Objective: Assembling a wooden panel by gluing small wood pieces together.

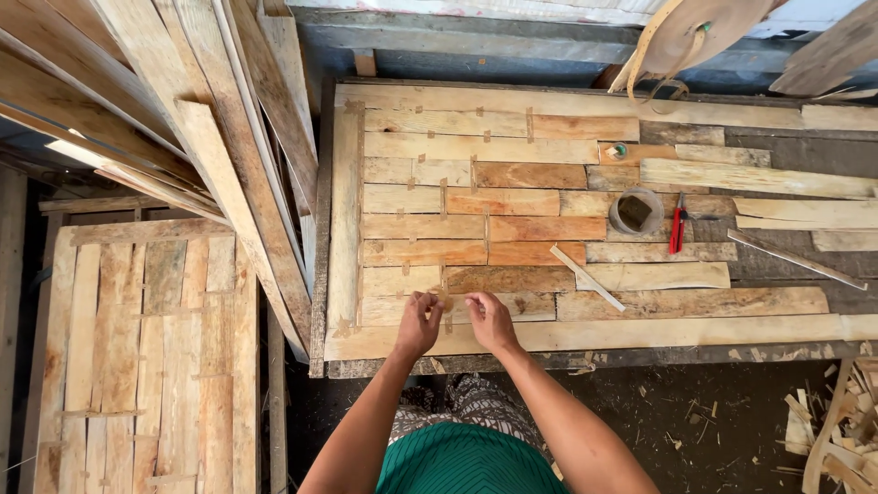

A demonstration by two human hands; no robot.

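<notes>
Both hands meet at the near edge of the veneer sheet [476, 220], a patchwork of thin wood strips laid flat on the worktop [549, 359]. The left hand [419, 322] and the right hand [490, 320] are each closed in a pinch on a small tape strip [446, 302] (a pale scrap, too small to make out fully) where two strips of the sheet butt together.

The likely trouble is the joint itself: if the fingers press unevenly, the thin strips could slide apart or ride over each other, and the tape would fix the gap in place. A tug on the scrap could also tear it or lift a splinter.

Both forearms reach forward from the body, converging, wrists bent slightly down, fingertips nearly touching over the sheet's near edge. Farther along the sheet, towards its right side, lie a tape roll [636, 211] and red-handled snips [678, 222], well apart from the hands. Loose planks [229, 155] lean to the sheet's left.
</notes>
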